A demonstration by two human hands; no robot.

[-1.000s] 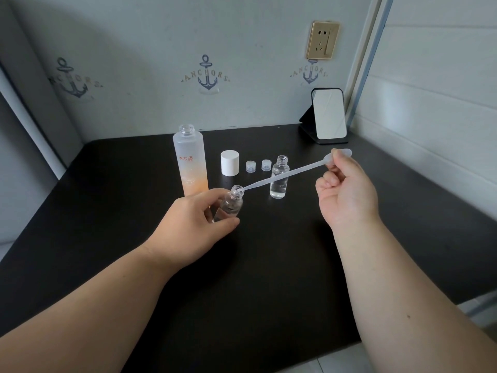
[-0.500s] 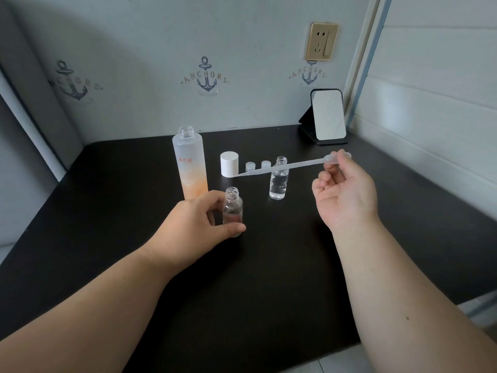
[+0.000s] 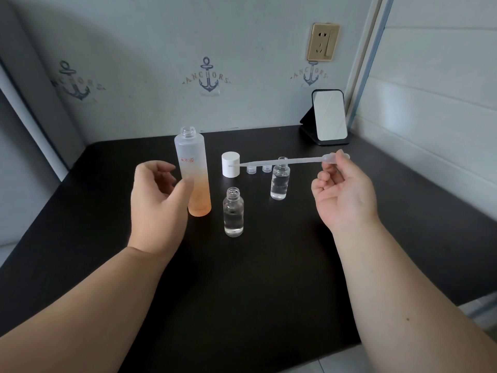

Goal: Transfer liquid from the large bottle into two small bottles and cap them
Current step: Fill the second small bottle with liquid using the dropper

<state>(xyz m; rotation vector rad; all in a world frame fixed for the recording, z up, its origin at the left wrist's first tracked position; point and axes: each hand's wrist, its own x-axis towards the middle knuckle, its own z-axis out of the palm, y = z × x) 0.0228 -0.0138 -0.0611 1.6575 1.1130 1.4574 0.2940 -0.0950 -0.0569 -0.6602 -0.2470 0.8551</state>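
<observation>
**A:** While the black tabletop [image 3: 269, 278] holds everything steady, where do things stand, biggest first?

**B:** At the far left stands the tall frosted bottle with the orange-tinted base [image 3: 192, 170], uncapped. Its white round cap [image 3: 230, 164] sits just to its right. Two small clear glass bottles are open: the near one [image 3: 233, 212] just right of the tall bottle's base, the far one [image 3: 280, 178] farther right. Both show clear liquid. Two tiny clear caps [image 3: 258, 168] lie beside the white cap, behind the far bottle.

**A:** And the hands?

**B:** The left hand [image 3: 158, 203] hovers beside the tall bottle, fingers loosely curved and spread, gripping nothing; the thumb lies close against the glass, though I can't tell if it touches. The right hand [image 3: 343, 189] pinches the bulb of a long translucent plastic pipette [image 3: 285, 161] between thumb and fingertips, its stem held level with the tip over the white cap.

**A:** So the next draw?

**B:** I'd judge yes. Wrap the left hand firmly round the tall bottle, since it looks top-heavy. Squeeze the bulb before dipping, lower the tip straight down the narrow neck, then release slowly. Carry it tip-down to avoid drips on the table.
</observation>
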